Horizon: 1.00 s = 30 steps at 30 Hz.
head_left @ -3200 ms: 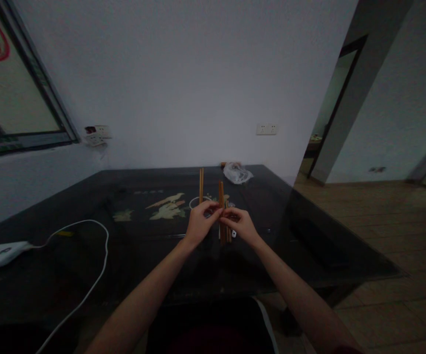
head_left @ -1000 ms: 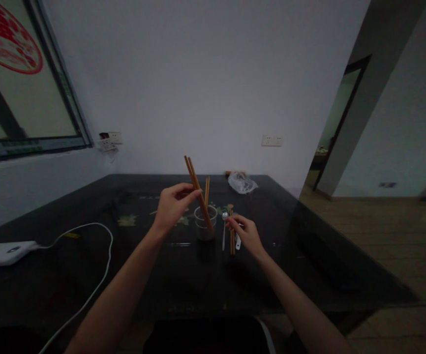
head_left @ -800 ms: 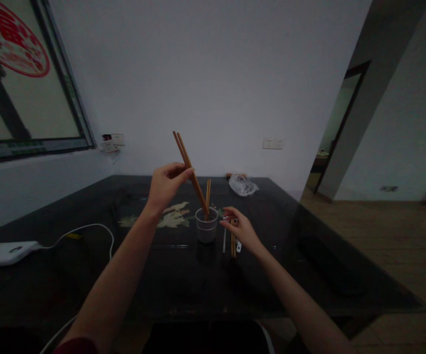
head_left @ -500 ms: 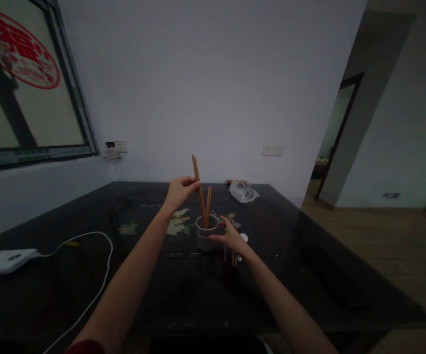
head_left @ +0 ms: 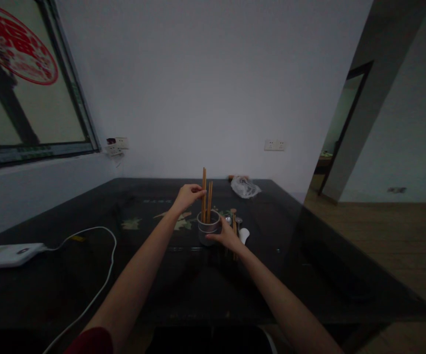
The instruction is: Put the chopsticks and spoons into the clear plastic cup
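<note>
My left hand (head_left: pixel 188 197) pinches a pair of wooden chopsticks (head_left: pixel 204 179), their lower ends inside a grey cylindrical holder (head_left: pixel 204 236). More chopsticks (head_left: pixel 210 192) lean in the same holder, just to the right. Around the holder's right side curls my right hand (head_left: pixel 230 238), its thumb across the front; the other fingers are partly hidden. Beyond and beside that hand lie loose chopsticks (head_left: pixel 234 222), two metal spoons (head_left: pixel 228 220) and a white spoon (head_left: pixel 244 234), partly covered by the hand and wrist.
The dark, glossy table (head_left: pixel 183 285) carries a floral pattern. A crumpled clear plastic bag (head_left: pixel 245 188) lies near the wall. On the left are a white device (head_left: pixel 10 255) and its white cable (head_left: pixel 114 250), which loops toward the front edge.
My left hand has moved slightly right and down, and the chopsticks in it stand lower and more upright. My right hand has closed in on the holder.
</note>
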### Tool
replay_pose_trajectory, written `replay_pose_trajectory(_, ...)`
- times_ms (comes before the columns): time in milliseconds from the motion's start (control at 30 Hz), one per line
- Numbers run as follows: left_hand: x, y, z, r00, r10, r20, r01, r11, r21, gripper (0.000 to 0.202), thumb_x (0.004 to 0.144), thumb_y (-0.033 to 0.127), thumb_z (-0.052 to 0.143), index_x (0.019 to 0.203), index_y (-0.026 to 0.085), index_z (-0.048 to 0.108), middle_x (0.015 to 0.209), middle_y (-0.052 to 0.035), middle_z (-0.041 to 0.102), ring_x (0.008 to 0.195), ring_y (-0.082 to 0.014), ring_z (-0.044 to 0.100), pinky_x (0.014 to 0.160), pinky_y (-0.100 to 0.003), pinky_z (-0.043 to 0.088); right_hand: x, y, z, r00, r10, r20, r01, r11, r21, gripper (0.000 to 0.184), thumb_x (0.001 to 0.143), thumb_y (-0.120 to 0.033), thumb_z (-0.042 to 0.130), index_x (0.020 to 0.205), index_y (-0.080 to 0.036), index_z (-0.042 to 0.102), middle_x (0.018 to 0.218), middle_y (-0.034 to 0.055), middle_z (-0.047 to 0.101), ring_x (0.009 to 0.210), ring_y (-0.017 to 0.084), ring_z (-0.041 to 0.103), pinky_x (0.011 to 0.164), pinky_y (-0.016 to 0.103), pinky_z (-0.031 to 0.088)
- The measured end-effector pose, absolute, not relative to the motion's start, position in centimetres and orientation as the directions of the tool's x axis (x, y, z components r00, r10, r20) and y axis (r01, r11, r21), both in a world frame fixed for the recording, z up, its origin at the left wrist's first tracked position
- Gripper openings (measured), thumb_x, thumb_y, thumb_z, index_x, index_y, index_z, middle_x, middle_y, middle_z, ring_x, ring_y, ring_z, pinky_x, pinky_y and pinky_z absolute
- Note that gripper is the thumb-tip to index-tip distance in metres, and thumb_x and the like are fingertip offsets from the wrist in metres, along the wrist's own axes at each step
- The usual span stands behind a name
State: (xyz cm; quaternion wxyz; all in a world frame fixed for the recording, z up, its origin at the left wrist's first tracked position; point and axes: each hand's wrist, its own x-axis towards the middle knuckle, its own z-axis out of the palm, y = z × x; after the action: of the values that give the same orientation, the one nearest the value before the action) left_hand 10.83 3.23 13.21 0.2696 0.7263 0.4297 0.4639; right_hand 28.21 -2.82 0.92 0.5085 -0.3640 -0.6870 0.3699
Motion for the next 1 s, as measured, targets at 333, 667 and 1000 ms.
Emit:
replay_pose_trajectory(333, 11.4, 3.7, 11.5, 0.216, 0.888, 0.407, 0.527, -0.457, 0.717, 0.017, 0.072, 0.029, 0.063, 0.073, 0.014, 0.070, 0.067, -0.0045, 0.069, 0.064, -0.0168, 0.064, 0.063, -0.025, 0.047, 27.7, -2.7, 0.1, -0.196, 0.890, 0.411, 0.169, 0.443, -0.880, 0.093, 0.054, -0.029, 0.081, 0.134, -0.018, 0.035, 0.130, 0.0121, 0.051, 0.123, 0.026, 0.046, 0.107, 0.042, 0.032)
replay_pose_trajectory(667, 11.6, 3.8, 10.6, 0.202, 0.898, 0.391, 0.618, -0.427, 0.661, 0.020, 0.073, 0.032, 0.063, 0.075, 0.014, 0.071, 0.070, -0.0053, 0.071, 0.068, -0.0183, 0.065, 0.063, -0.025, 0.045, 27.6, -3.0, 0.4, -0.170, 0.900, 0.402, 0.192, 0.430, -0.882, 0.084, 0.058, -0.028, 0.079, 0.130, -0.019, 0.039, 0.130, 0.0114, 0.052, 0.123, 0.025, 0.048, 0.106, 0.040, 0.033)
replay_pose_trajectory(1000, 11.6, 4.0, 10.2, 0.223, 0.906, 0.359, 0.621, -0.416, 0.664, 0.018, 0.074, 0.030, 0.063, 0.075, 0.014, 0.072, 0.071, -0.0053, 0.071, 0.068, -0.0177, 0.066, 0.063, -0.024, 0.046, 27.9, -2.4, -0.3, -0.176, 0.899, 0.400, 0.216, 0.432, -0.876, 0.082, 0.060, -0.030, 0.078, 0.131, -0.019, 0.040, 0.125, 0.0104, 0.056, 0.118, 0.024, 0.052, 0.102, 0.040, 0.038)
